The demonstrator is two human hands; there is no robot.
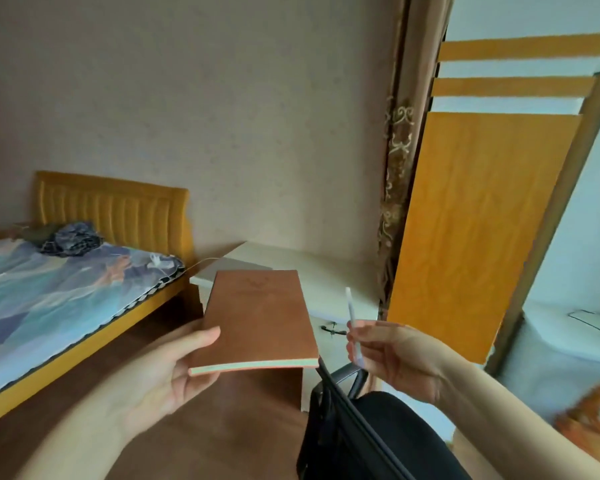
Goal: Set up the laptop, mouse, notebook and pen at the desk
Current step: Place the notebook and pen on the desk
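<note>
My left hand (174, 372) grips a brown-covered notebook (260, 317) by its near left corner and holds it flat in the air in front of me. A white pen (353, 323) stands nearly upright in the fingers of my right hand (395, 358). Beyond both lies the cream desk (329, 271) against the wall, its near part hidden by the notebook. A grey flat thing, perhaps the laptop (222, 266), lies on the desk's left end. No mouse is visible.
A black office chair (368, 434) stands right below my hands, in front of the desk. A bed (66, 289) with a yellow headboard is at the left. Orange wooden boards (475, 230) lean by a curtain at the right. Wooden floor lies between bed and desk.
</note>
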